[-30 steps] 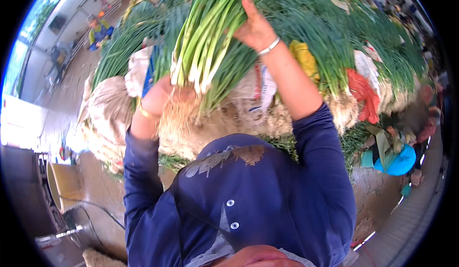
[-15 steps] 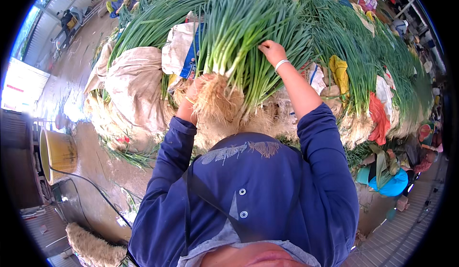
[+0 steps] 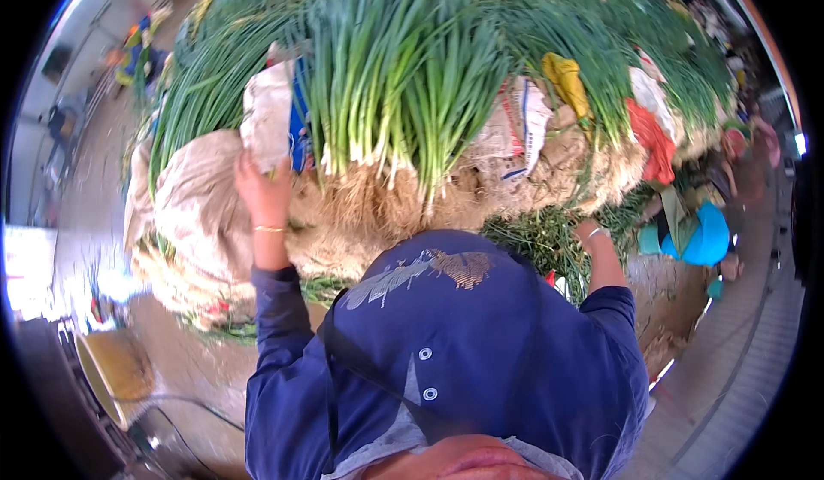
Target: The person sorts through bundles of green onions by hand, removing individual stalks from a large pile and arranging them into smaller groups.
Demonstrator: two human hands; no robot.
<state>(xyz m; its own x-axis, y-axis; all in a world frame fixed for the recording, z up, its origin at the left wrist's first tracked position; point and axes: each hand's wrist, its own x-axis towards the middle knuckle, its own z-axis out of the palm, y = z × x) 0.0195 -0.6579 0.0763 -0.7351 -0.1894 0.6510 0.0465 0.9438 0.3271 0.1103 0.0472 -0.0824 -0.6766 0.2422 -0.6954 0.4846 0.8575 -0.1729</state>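
Observation:
A spread of spring onions (image 3: 378,94) lies in front of me, green tops pointing away and pale shaggy roots (image 3: 369,197) toward me. My left hand (image 3: 262,190) is open at its left side, fingers extended beside a white sack (image 3: 268,115) with a blue stripe, near the beige cloth. Whether it touches the sack I cannot tell. Low on the right, my right hand (image 3: 589,233) is by loose green leaf trimmings (image 3: 541,235); its fingers are blurred and partly hidden. No onions show in either hand.
Beige cloth (image 3: 202,192) covers part of the pile at left. Yellow (image 3: 565,83) and red-orange (image 3: 652,141) bags lie among onions at right. A yellow bucket (image 3: 112,377) and black hose stand lower left. Bright blue fabric (image 3: 705,235) is at far right; a person (image 3: 142,51) is far left.
My left hand has let go of the onion roots and moved left. My right hand has left the green leaves and dropped down to the right. The bunch now lies spread on the pile.

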